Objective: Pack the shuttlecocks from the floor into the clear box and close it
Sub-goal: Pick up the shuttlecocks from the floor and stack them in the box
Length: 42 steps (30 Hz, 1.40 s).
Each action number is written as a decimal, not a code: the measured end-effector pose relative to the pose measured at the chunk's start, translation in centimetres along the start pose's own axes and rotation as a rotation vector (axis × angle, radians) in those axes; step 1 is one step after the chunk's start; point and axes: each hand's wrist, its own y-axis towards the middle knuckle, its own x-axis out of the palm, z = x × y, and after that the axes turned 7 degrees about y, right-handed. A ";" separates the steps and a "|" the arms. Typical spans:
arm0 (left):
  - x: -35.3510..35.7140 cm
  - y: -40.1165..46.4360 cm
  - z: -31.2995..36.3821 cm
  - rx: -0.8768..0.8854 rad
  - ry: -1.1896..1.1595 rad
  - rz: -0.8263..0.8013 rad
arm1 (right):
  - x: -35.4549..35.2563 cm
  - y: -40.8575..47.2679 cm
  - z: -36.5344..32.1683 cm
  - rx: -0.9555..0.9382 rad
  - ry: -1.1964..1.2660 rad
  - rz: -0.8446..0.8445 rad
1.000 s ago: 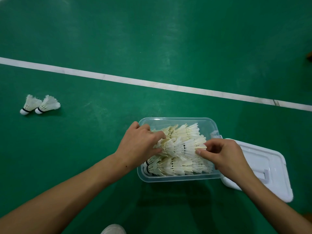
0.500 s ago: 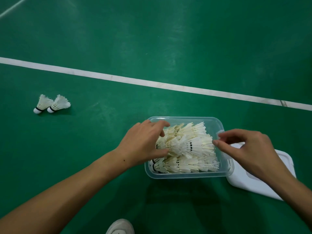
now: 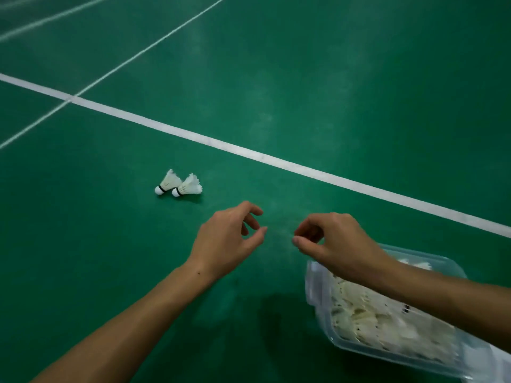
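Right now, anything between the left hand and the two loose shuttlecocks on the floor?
Nothing visible. The left hand hangs over bare green floor, and the two shuttlecocks lie side by side beyond it, up and to its left. The right hand and the clear box are off to the other side.

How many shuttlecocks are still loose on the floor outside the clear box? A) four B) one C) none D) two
D: two shuttlecocks lie side by side on the green floor, left of and beyond the left hand, well apart from the clear box at lower right; both hands hold nothing.
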 end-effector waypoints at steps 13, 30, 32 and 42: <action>-6.3 8.1 -22.1 -0.414 0.358 0.037 | 17.1 20.4 -8.7 0.011 0.143 0.029; -3.3 9.3 -22.2 -0.414 0.143 -0.072 | 15.9 21.6 -3.6 -0.041 0.312 -0.016; -3.3 8.5 -18.6 -0.329 0.102 -0.075 | 12.2 18.7 -2.0 -0.063 0.311 0.011; -0.9 1.5 2.0 0.138 -0.143 -0.204 | -8.8 -5.8 3.0 0.145 0.371 0.226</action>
